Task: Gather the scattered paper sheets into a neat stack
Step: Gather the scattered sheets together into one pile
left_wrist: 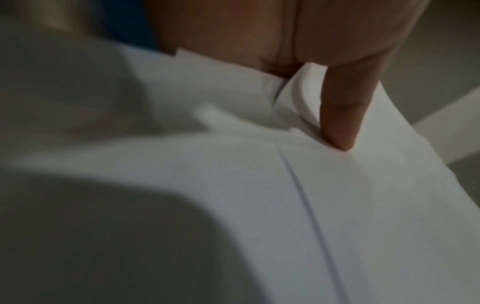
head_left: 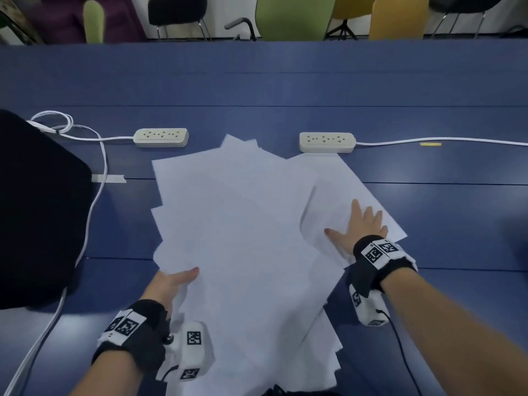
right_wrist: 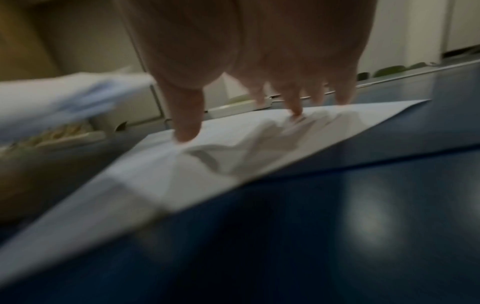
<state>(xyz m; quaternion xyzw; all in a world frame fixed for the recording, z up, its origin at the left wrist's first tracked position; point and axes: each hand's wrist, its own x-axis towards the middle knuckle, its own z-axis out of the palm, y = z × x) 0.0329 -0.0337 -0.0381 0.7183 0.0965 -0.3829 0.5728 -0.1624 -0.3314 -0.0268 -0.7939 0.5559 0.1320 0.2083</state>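
Note:
Several white paper sheets lie fanned and overlapping on the blue table, from the power strips down to the near edge. My left hand grips the pile's left edge, thumb on top and the other fingers hidden under the sheets; the left wrist view shows the thumb pressing into the curled paper. My right hand lies flat with spread fingers on the rightmost sheet. In the right wrist view its fingertips press on that sheet, which wrinkles under them.
Two white power strips with cords lie just beyond the paper. A black object fills the left side. A strip of tape and a small yellow piece lie on the table. Chairs stand beyond the far edge.

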